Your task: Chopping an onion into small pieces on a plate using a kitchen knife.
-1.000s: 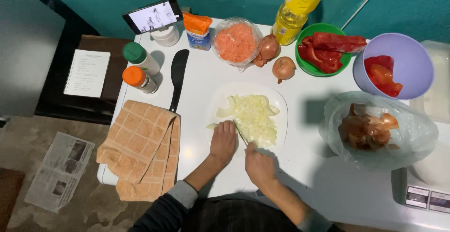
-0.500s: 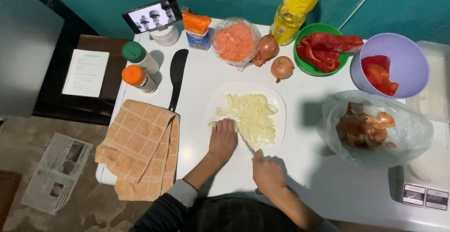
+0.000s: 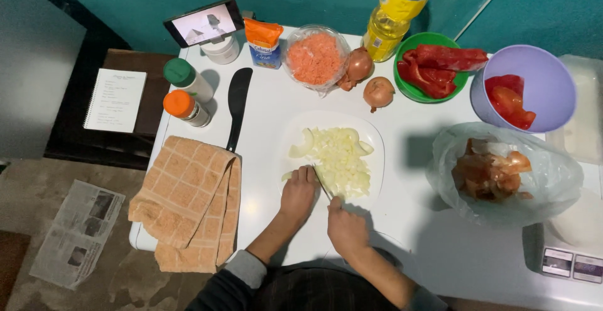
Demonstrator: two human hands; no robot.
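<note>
White plate [image 3: 377,136] w/ chopped onion [image 3: 339,160] sits mid-table, right in front of me. My left hand [image 3: 299,191] lies flat at plate's near edge, fingers together, pressing an onion bit, gripping nothing else. My right hand [image 3: 344,228] is closed round a knife [image 3: 323,184], blade angled up-left into the pile, just beside left fingertips. Orange towel [image 3: 188,198] hangs off the table's left edge. Black spatula [image 3: 237,107] above it. Two whole onions [image 3: 379,91] near carrot bowl [image 3: 315,58]. Bag of peels [image 3: 502,173] to the right.
</note>
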